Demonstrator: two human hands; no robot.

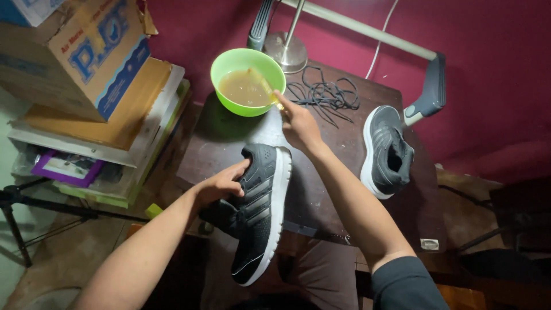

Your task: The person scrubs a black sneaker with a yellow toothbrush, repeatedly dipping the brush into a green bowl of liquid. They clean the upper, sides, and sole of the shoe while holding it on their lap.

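Black sneaker lies lengthwise, toe toward the bowl, left hand gripping it, right hand pinching a brush.

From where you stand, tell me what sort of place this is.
Probably a room at home used for shoe cleaning: a small dark table, stacked cardboard boxes, a floor lamp against a red wall.

Dark table; on it: green bowl; grey shoe; laces, probably.

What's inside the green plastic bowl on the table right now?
The round green plastic bowl holds murky brownish liquid, with the head of a yellow brush dipped in, held by the right hand. Anything beneath the cloudy liquid, including the bowl's bottom, cannot be seen.
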